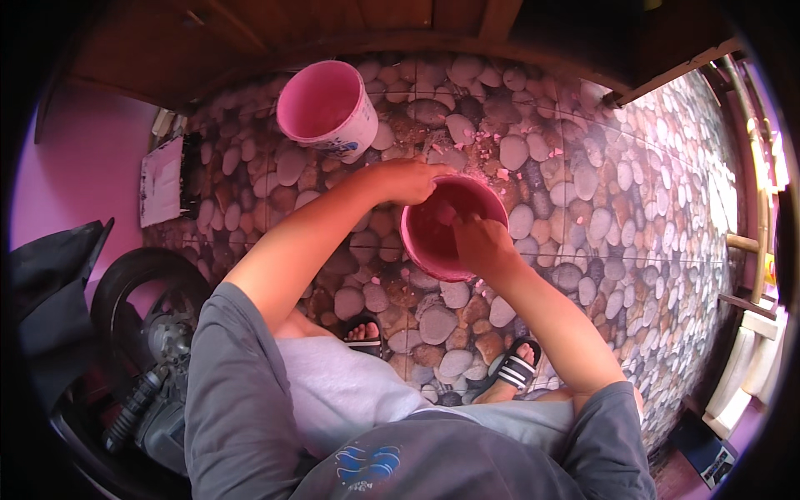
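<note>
A small pink bucket [427,250] stands on the pebble-patterned floor in front of my feet. My left hand [408,179] grips its far left rim. My right hand [482,242] reaches inside the bucket from the near right side, fingers curled against the pink inner wall; whether it holds anything I cannot tell. Pink residue coats the bucket's inside. A larger pink-lined bucket [327,108] with a white outer wall stands further away to the left, apart from both hands.
Pink crumbs [492,171] lie scattered on the floor beyond the small bucket. A motorcycle wheel [146,292] and engine parts sit at my left. A white board [161,181] leans at the far left. Wooden furniture runs along the top; bamboo poles [762,208] stand at right.
</note>
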{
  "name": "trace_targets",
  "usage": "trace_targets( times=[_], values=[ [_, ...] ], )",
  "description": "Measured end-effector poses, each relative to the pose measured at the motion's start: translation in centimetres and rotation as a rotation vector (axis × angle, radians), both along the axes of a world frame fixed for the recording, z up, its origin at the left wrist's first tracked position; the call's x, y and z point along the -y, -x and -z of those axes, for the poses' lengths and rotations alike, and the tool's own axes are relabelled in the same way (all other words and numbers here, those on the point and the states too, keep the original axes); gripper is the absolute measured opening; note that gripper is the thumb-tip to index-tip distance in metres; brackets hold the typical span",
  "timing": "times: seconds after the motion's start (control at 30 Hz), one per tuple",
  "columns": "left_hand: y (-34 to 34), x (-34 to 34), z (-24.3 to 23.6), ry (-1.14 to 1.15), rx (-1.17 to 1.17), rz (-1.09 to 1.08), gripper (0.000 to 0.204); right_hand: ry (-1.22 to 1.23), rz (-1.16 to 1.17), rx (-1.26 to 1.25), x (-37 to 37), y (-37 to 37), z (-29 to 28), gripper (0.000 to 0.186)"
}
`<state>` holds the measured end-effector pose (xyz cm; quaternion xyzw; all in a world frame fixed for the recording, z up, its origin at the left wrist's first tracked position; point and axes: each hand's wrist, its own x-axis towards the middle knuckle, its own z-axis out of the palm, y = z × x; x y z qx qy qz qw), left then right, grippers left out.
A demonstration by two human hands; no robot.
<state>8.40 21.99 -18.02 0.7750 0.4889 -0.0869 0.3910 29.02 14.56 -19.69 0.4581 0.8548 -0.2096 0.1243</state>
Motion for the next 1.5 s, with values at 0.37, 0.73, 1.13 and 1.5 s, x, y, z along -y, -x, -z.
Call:
trace_targets(
  times=[0.37,0.73,1.13,1.5],
  values=[
    [-1.7,1.9,5.5,-0.532,0.449,-0.306,0.038,-0.027,0.138,-0.049,1.7,-0.6,3.3,0.034],
    [-1.8,2.4,4.9,-0.491,0.423,-0.325,0.034,0.114,0.086,0.133,1.4,0.1,3.6,0.029],
    [-2.8,2.1,5.6,-0.569,0.462,-0.319,0.035,0.003,0.232,0.008,1.7,0.7,6.6,0.024],
    [-2.5,3.0,4.4,-0.527,0.435,-0.325,0.033,-0.101,-0.101,0.093,-0.6,-1.6,2.3,0.027]
  ],
)
